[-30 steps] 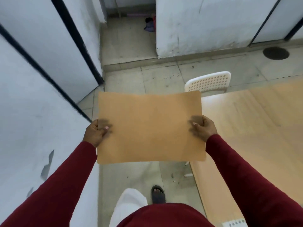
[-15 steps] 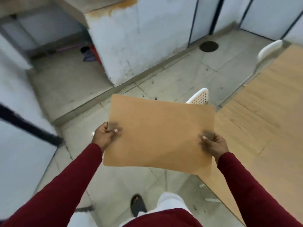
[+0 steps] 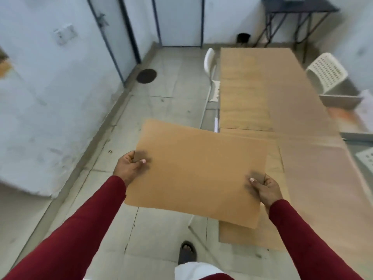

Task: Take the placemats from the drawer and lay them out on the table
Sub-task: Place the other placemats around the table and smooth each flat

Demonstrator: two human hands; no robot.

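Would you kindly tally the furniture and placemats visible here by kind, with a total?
Placemats: 1, the tan placemat, held by the left hand and the right hand.
Wooden tables: 1, the long table.
White chairs: 3, left chair, far right chair, and a chair partly seen at the right edge.
Dark side tables: 1, side table.
Total: 6

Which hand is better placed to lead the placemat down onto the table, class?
Probably the right. The right hand grips the placemat at the edge that already overlaps the table. The left hand grips the opposite edge, out over the floor.
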